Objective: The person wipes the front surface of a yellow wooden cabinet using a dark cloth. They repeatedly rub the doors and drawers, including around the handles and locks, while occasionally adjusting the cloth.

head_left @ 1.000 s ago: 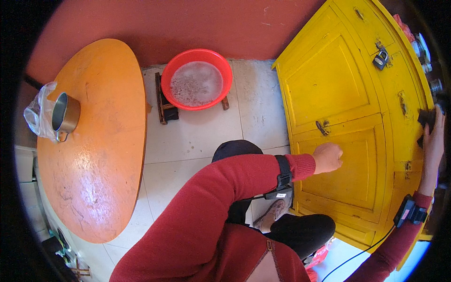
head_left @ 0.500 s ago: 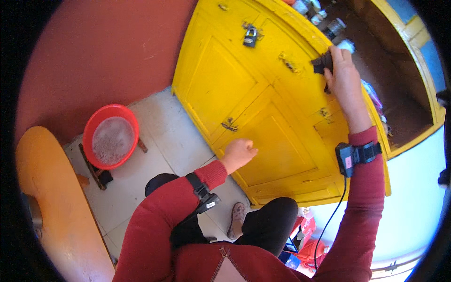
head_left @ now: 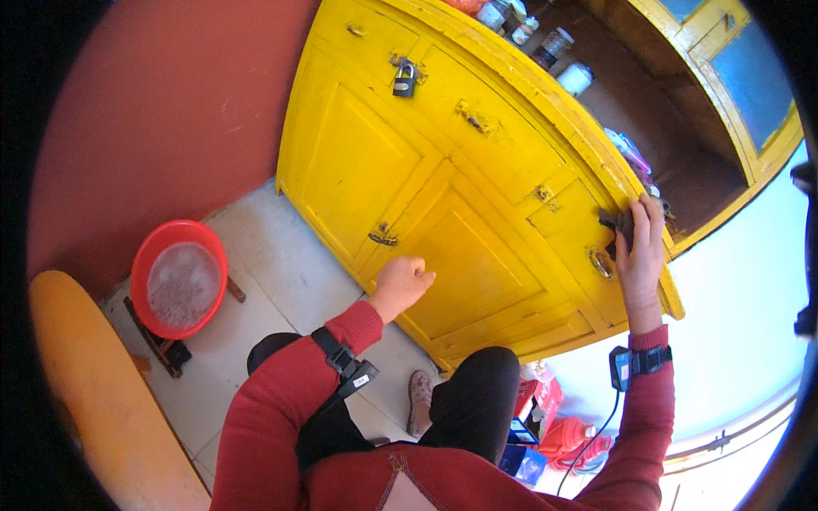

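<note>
My right hand (head_left: pixel 641 251) is closed round a dark cloth (head_left: pixel 615 225), pressing it to the front edge of a yellow wooden cabinet (head_left: pixel 358 145) near its right end. Just below the cloth is a metal drawer handle (head_left: pixel 601 263). Curled in a loose fist, my left hand (head_left: pixel 400 285) hangs before the cabinet's lower doors; whether anything is inside it cannot be seen. A black padlock (head_left: pixel 405 80) hangs from a hasp on the upper left drawer.
Jars (head_left: pixel 554 47) and a white container (head_left: pixel 575 79) stand on the cabinet's open shelf. On the left, a red basin (head_left: pixel 223 255) of cloudy, sudsy water rests on a low wooden stand (head_left: pixel 153 338). An orange-brown wooden piece (head_left: pixel 94 366) stands nearer. Red containers (head_left: pixel 567 436) sit at lower right.
My right hand has slid the cloth rightward and nearer along the cabinet's front edge, to its right end. The left hand stays closed, and the whole view has shifted slightly.
</note>
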`<state>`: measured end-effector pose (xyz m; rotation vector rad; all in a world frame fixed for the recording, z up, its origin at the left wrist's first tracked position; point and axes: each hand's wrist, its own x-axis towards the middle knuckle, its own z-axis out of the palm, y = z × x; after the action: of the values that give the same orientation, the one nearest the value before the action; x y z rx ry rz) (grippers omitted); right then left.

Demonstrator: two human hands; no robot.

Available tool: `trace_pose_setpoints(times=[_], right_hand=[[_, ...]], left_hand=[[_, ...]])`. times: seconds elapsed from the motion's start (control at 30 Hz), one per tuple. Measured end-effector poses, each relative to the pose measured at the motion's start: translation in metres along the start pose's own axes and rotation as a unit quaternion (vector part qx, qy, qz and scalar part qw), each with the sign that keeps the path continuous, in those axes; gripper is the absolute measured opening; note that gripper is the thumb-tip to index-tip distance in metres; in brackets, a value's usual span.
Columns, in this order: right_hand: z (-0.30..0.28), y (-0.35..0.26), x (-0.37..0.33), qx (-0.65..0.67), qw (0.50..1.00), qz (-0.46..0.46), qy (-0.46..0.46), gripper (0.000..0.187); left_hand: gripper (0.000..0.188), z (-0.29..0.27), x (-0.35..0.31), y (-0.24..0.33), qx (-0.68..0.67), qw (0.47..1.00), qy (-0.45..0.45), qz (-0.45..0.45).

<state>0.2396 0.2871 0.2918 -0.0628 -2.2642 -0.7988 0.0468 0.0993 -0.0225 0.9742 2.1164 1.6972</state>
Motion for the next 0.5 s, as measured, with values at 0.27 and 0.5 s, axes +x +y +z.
trace_pose_setpoints(times=[0.27, 0.5], right_hand=[[0.038, -0.103, -0.039, 0.688, 0.669, 0.269, -0.083, 0.040], [0.131, -0.185, -0.041, 0.891, 0.259, 0.361, -0.092, 0.050]], left_hand=[[0.029, 0.009, 0.005, 0.010, -0.294, 0.950, -0.101, -0.010], [0.038, -0.018, 0.000, 0.028, -0.488, 0.860, -0.125, -0.086]])
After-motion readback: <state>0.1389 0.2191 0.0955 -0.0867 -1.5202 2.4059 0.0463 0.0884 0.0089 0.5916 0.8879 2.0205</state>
